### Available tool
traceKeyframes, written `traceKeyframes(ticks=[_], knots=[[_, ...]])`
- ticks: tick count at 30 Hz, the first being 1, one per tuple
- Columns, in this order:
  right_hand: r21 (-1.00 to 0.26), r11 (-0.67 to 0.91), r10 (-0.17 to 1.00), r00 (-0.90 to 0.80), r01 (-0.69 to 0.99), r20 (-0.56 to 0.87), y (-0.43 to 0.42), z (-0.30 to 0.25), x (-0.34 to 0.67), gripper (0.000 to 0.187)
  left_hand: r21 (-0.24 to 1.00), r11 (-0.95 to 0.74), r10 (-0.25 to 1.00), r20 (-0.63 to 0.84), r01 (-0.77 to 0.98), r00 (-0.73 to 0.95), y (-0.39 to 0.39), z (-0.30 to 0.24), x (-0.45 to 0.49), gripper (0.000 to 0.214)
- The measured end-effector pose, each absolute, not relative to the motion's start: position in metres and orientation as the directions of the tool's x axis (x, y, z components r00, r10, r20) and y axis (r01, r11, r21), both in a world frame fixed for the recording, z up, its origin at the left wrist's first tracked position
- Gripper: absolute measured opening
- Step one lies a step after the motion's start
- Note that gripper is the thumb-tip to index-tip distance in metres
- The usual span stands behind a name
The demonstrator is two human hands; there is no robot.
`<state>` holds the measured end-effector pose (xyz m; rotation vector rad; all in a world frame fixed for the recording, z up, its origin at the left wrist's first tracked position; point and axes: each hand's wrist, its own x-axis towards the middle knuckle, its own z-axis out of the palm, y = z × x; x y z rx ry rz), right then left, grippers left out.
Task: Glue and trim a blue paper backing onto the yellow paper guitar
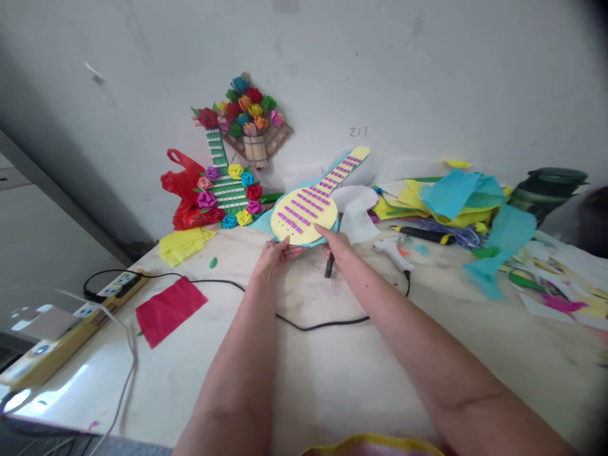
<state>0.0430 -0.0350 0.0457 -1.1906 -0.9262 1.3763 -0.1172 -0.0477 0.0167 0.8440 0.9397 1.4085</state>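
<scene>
A yellow paper guitar shape (308, 209) with purple strips and a blue backing leans against the wall at the back of the table. My left hand (274, 254) pinches its lower rim from below. My right hand (336, 244) touches the rim's right side with fingers curled; a dark pen-like object (329, 266) sticks out under it, and whether the hand holds it is unclear.
A white glue gun (393, 251) lies right of my hands, its black cord (313, 325) crossing the table. A red paper sheet (170, 309) and a power strip (71, 326) sit at left. Paper flower crafts (237, 183) lean on the wall. Coloured paper scraps (470, 202) pile at right.
</scene>
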Motion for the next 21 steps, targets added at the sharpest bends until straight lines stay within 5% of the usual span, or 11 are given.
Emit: traceKeyframes(ticks=[10, 15, 21], knots=[[-0.915, -0.314, 0.943, 0.030, -0.254, -0.332, -0.0351, 0.0400, 0.0394, 0.021, 0.920, 0.040, 0.998, -0.053, -0.389, -0.023, -0.0472, 0.0143, -0.1197, 0.018], [-0.897, -0.402, 0.912, -0.167, -0.181, -0.375, -0.0403, 0.0421, 0.0373, 0.021, 0.929, -0.007, 1.000, 0.006, -0.371, -0.005, -0.0465, 0.0141, -0.1197, 0.021], [-0.856, -0.416, 0.908, -0.101, -0.307, -0.406, -0.0397, 0.0410, 0.0357, 0.018, 0.926, -0.056, 0.997, 0.029, -0.373, -0.076, -0.0441, 0.0136, -0.1169, 0.023]])
